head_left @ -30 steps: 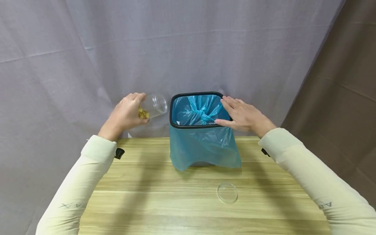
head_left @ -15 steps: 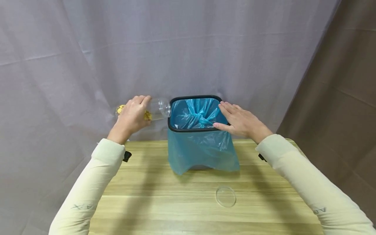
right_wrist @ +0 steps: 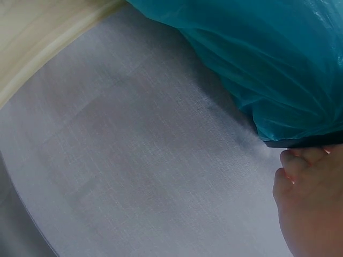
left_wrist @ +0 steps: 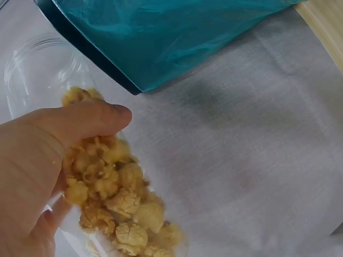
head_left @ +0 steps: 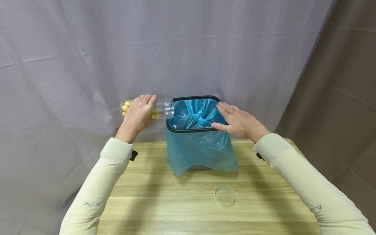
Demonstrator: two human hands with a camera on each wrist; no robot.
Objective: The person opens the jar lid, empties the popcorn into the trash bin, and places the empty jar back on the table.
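My left hand [head_left: 137, 115] grips a clear plastic jar [head_left: 162, 105] from above, holding it nearly level. The jar's uncovered mouth points right and overlaps the left rim of a bin [head_left: 192, 130]. Yellow popcorn [left_wrist: 123, 198] lies along the lower side inside the jar, part of it hidden by my fingers. A blue plastic bag [head_left: 201, 151] lines the bin, with its knotted part showing inside and its edge hanging down in front under the black rim. On the bin's right rim rests my right hand [head_left: 239, 120], fingers straight and thumb extended along the front.
A clear round lid [head_left: 224, 196] lies flat on the wooden table [head_left: 176, 209], in front of the bin. Behind the table hangs a grey cloth [head_left: 188, 58], with a brown one [head_left: 337, 98] at the right.
My left hand has carried the jar right to the bin's rim and tipped it closer to level. Popcorn has spread along its side. My right hand has stayed on the rim.
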